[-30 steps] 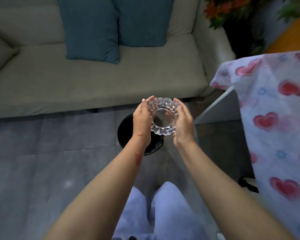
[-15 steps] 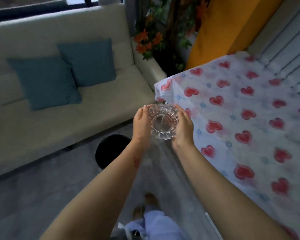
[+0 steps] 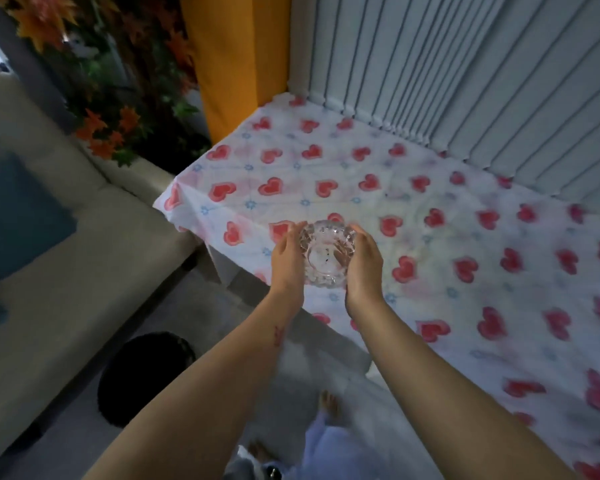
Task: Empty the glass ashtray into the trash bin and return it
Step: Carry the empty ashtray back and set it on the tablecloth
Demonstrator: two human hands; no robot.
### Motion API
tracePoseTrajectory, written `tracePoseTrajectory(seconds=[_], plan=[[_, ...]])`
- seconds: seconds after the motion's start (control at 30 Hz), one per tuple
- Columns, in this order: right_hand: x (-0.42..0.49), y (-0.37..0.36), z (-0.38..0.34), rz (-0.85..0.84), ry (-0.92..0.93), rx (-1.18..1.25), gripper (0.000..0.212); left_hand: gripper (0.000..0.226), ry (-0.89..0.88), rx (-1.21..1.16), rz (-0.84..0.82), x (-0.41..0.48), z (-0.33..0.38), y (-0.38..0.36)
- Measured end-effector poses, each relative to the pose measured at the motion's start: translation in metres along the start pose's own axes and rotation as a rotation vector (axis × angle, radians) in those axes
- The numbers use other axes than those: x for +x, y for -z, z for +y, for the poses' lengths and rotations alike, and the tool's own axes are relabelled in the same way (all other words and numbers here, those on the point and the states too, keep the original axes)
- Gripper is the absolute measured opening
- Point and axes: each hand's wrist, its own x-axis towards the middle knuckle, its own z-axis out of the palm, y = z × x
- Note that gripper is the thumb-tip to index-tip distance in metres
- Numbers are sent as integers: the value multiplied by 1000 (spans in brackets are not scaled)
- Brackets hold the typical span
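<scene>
Ashtray [image 3: 327, 257] now over the near edge of the worktop [image 3: 430, 188], carried up from the bin [image 3: 142, 375] behind. Left hand [image 3: 286, 261] and right hand [image 3: 364, 263] clamp its sides. Lower level, release only once seated.

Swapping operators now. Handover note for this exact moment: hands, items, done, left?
Left hand: cupped on the left side of the glass ashtray.
Right hand: cupped on its right side. Both hold it upright.
Ashtray: above the near left part of the table with the heart-print cloth; I cannot tell if it touches the cloth yet. It looks nearly empty, a few dark specks at the bottom.
Trash bin: on the floor, lower left, by the sofa.
Done: emptying, judging by the bowl.
Left: set the ashtray down on the table and let go with both hands.
</scene>
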Motion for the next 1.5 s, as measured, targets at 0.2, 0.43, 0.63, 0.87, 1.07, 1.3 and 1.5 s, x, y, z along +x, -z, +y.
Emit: tracePoseTrajectory(seconds=[0.2, 0.43, 0.63, 0.87, 1.07, 1.3, 1.5], plan=[[43, 75, -11, 155, -27, 14, 34, 47, 122, 104, -142, 9, -20, -90], [124, 150, -28, 284, -76, 116, 34, 51, 102, 228, -271, 39, -37, -200], [191, 188, -32, 263, -112, 69, 39, 50, 146, 257, -206, 73, -48, -268], [244, 199, -24, 286, -170, -43, 55, 51, 225, 266, -174, 104, -60, -310], [292, 207, -27, 297, -124, -192, 44, 49, 213, 354, -278, 148, -68, -343], [340, 206, -22, 320, -47, -391, 57, 46, 199, 384, -229, 193, -72, -376], [351, 214, -8, 212, 7, -567, 54, 78, 115, 540, -187, 223, -112, -382]])
